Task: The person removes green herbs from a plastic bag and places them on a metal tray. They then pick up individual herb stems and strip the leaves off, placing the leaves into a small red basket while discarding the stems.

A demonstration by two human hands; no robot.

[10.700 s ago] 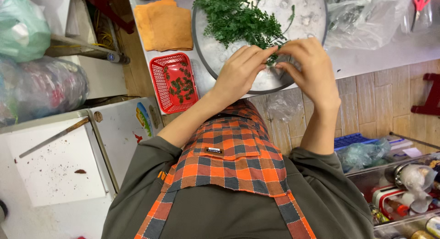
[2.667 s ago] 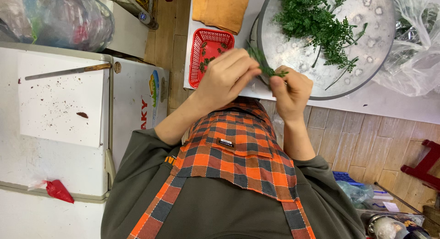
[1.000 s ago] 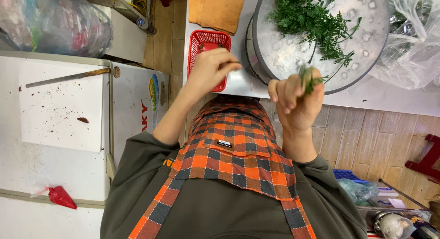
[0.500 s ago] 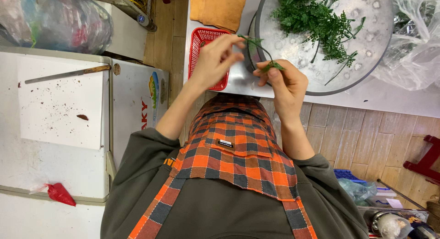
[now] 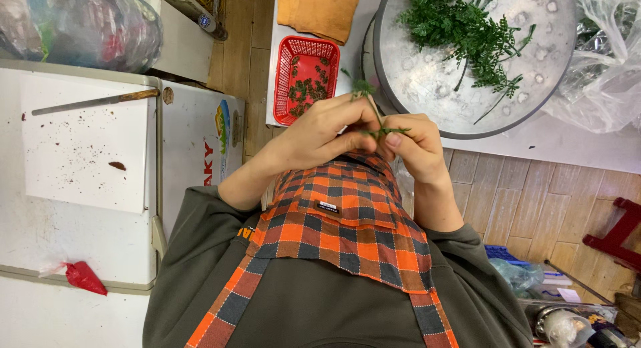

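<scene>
At frame centre, my left hand (image 5: 320, 131) and right hand (image 5: 417, 144) pinched herb sprig (image 5: 374, 118) tight, stripping leaves near red basket (image 5: 305, 79).

Far left: bulging clear plastic bag (image 5: 100, 28). Far right: crumpled clear bag (image 5: 604, 68). Near left: small red bag (image 5: 83, 276).

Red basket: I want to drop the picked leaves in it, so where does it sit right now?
In the head view the red basket sits upper centre on the white counter, just left of the big metal tray, below the orange cloth and beyond the left hand.
</scene>
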